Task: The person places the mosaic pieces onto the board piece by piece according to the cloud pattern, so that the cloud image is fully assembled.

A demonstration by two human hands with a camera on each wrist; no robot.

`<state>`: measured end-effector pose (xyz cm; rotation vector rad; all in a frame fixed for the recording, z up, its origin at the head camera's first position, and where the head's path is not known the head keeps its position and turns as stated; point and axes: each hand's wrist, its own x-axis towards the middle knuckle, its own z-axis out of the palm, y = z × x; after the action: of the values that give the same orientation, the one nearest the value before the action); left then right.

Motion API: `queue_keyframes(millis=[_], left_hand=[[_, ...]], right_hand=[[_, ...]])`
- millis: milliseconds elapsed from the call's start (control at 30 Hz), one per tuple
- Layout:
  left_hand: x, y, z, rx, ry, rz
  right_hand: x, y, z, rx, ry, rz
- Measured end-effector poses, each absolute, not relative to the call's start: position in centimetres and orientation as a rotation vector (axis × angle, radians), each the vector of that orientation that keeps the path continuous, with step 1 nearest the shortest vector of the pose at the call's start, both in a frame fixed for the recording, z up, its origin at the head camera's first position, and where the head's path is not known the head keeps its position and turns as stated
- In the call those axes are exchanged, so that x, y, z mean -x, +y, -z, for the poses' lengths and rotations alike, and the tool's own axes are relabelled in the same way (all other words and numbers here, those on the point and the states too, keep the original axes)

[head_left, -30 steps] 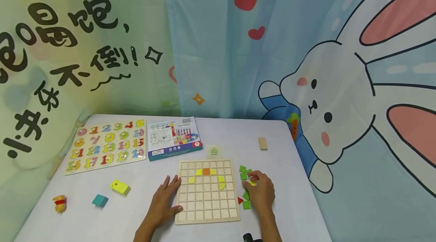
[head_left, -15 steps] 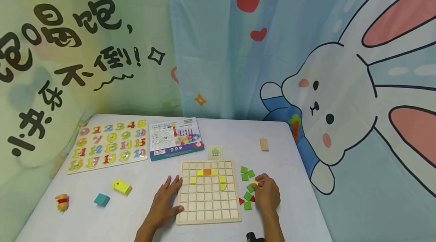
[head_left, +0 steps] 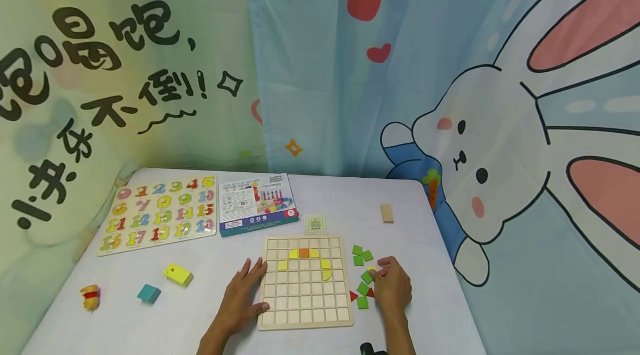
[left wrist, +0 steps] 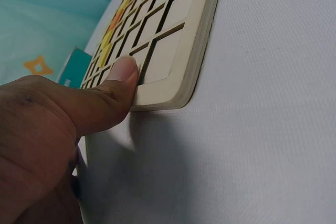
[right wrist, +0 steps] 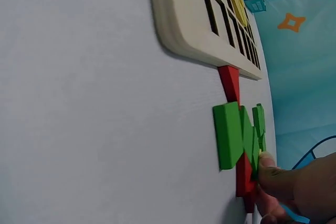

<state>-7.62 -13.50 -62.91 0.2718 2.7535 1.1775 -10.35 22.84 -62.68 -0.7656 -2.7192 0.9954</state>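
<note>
A square wooden grid board (head_left: 306, 301) lies on the table, with several yellow pieces (head_left: 282, 265) and one orange square (head_left: 304, 253) in its upper cells. My left hand (head_left: 239, 295) rests along the board's left edge, fingers stretched out. In the left wrist view its thumb (left wrist: 118, 85) lies on the rim near a corner. Right of the board, my right hand (head_left: 393, 288) is over the loose pieces, pinching a small yellow piece (head_left: 371, 269) mostly covered by the fingertips. Green squares (head_left: 363, 303) and red triangles (right wrist: 229, 81) lie around these fingers.
A small pattern card (head_left: 315, 224) lies behind the board. At the back left are a number puzzle (head_left: 160, 215) and a flat box (head_left: 257, 205). A yellow block (head_left: 177, 275), a teal block (head_left: 149, 294) and a bear figure (head_left: 90, 298) stand left; a wooden block (head_left: 386, 213) lies back right.
My right hand has shifted slightly right from beside the board, uncovering green pieces and a red triangle, with the yellow piece at its fingertips. My left hand stays on the board's edge.
</note>
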Motion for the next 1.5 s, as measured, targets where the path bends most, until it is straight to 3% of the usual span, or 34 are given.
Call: queue_keyframes(millis=[433,833,1033,1300,1500], left_hand=[[7.5,-13.4,63.2,-0.275,2.766,-1.181],[7.7,-13.7,63.0,-0.275,2.755,-1.187],[7.8,-13.7,63.3,-0.310,2.789,-1.185],[7.5,-13.7,63.4,-0.418,2.863,-1.249],[7.5,-13.6,63.0,-0.322,2.789,-1.242]], right_hand=[[10.4,21.6,62.0,0.670,-2.646,-1.073],[10.3,10.1,61.6,0.110,-2.781,-1.264],[11.4,6.3,61.7,-0.006,-2.842,-1.220],[12.1,5.2,61.4,-0.001,-2.881,-1.140],[11.9,5.5,61.0,-0.031,-2.914,-1.117]])
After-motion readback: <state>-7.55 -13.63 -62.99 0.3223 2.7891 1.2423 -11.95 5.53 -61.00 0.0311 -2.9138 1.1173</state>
